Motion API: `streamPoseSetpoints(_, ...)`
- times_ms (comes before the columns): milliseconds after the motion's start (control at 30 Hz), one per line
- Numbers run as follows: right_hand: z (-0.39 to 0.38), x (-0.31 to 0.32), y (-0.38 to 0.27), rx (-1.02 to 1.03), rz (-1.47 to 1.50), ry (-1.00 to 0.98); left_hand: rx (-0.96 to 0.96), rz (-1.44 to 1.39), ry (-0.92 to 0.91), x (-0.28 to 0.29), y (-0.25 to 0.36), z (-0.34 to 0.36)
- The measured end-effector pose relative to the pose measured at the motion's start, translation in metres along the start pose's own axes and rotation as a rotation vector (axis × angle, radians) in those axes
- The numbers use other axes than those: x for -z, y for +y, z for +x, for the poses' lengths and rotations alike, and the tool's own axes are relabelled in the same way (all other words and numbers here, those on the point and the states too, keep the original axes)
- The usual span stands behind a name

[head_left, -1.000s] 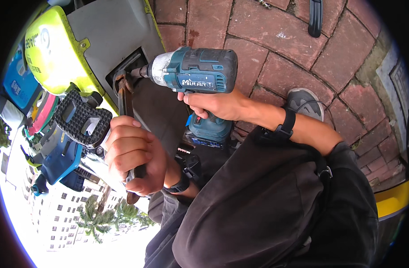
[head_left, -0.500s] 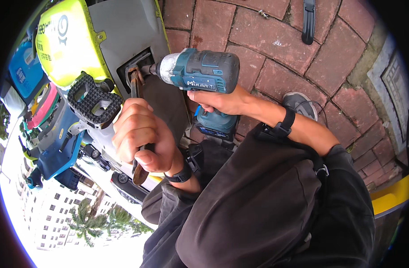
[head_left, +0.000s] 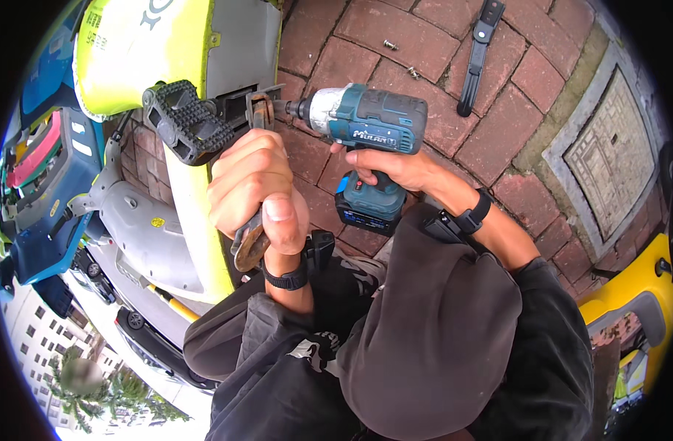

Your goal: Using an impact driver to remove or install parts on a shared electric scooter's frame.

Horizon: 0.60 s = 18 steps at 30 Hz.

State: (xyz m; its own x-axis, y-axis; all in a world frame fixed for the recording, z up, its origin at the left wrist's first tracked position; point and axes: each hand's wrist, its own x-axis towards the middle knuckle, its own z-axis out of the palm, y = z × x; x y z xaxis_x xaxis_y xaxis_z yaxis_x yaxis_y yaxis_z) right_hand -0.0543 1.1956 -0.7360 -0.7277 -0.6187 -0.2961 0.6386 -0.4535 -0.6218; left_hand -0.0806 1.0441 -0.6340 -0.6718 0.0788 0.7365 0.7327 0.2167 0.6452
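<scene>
My left hand (head_left: 255,180) is curled tight around the handles of some rusty pliers (head_left: 261,112), thumb folded over the front. The head pokes out above my knuckles and the worn ends stick out below the fist. My right hand (head_left: 395,169) is wrapped around the pistol grip of a cordless impact driver (head_left: 384,117), so the motor body sits right above my fingers and the battery pack (head_left: 371,202) hangs below them. Can't tell if the trigger is squeezed. The nose points left, straight at the pliers' head; can't make out what's pinched in there.

Looks-wise, the driver is teal and black with a scuffed silver-white collar. Pliers are brown with rust, dark and grubby at the handles. They're up against a slot in the grey and lime-yellow bike body (head_left: 241,48), just beside a chunky black pedal (head_left: 191,126). Two small screws (head_left: 413,73) lie on the red brick paving (head_left: 491,140).
</scene>
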Motion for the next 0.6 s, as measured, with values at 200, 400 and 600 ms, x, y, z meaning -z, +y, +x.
streamPoseSetpoints(200,-0.062,0.029,-0.072,-0.059,-0.26,0.176,-0.058,-0.002,-0.016,-0.03,-0.007,0.004)
streamPoseSetpoints(400,-0.129,0.056,-0.111,0.093,-0.447,0.67,-0.309,0.275,-0.419,-0.098,-0.057,-0.109)
streamPoseSetpoints(600,-0.178,0.102,-0.106,0.261,-0.382,0.892,-0.436,0.055,-1.079,-0.131,-0.087,-0.214)
